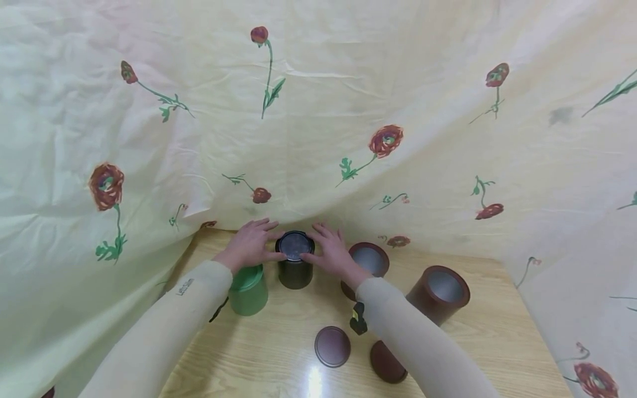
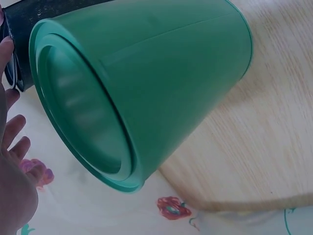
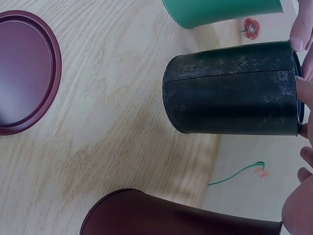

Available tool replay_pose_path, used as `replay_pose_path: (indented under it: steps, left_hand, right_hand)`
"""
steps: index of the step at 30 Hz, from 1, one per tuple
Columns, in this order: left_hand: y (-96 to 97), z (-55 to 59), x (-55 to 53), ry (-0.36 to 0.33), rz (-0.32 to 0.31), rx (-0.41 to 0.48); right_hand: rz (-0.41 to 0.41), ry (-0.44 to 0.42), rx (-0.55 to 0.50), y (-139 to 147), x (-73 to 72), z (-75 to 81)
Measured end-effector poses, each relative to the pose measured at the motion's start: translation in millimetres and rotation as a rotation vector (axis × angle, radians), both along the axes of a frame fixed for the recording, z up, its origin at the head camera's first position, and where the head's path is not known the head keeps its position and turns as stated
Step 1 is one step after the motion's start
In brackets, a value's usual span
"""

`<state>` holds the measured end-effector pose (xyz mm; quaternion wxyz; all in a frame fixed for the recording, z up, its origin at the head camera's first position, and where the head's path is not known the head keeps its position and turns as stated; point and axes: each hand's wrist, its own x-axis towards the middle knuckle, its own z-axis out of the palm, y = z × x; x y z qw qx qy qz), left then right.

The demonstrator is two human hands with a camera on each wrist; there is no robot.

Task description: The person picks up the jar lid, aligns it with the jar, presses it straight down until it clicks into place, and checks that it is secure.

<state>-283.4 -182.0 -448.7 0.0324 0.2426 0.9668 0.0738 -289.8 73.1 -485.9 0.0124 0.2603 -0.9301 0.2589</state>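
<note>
A black canister [image 1: 296, 275] stands upright near the back edge of the table, its round black lid [image 1: 294, 246] at the top. From the left, my left hand [image 1: 251, 243] holds the lid's edge between thumb and forefinger. My right hand [image 1: 332, 251] grips the opposite side of the lid, thumb on the near part and fingers toward the back. In the right wrist view, fingertips sit right at the rim of the black canister [image 3: 232, 90]. Beneath my left wrist stands a green canister [image 1: 249, 296] with its green lid [image 2: 80, 107] on.
Two maroon canisters, one behind my right wrist [image 1: 368, 258] and another farther right [image 1: 430, 301], stand without lids. A maroon lid [image 1: 332, 346] lies on the wooden table [image 1: 278, 342]; a second maroon lid [image 1: 387, 364] is partly under my right sleeve. Floral cloth [image 1: 318, 110] hangs behind.
</note>
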Motion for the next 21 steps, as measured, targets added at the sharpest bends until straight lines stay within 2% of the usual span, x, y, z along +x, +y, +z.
replay_pose_path:
  steps: [5, 10, 21]
  left_hand:
    - [-0.2, -1.8, 0.9, -0.023, 0.017, -0.018]
    - [0.1, -2.1, 3.9, -0.016, 0.01, -0.04]
    - [-0.2, -5.6, 7.6, 0.007, -0.016, -0.044]
  right_hand:
    - [0.012, 0.007, 0.038, 1, 2.0, 0.8]
    - [0.032, 0.039, 0.071, 0, 6.3, 3.4]
    - [0.062, 0.169, 0.198, -3, 11.8, 2.2]
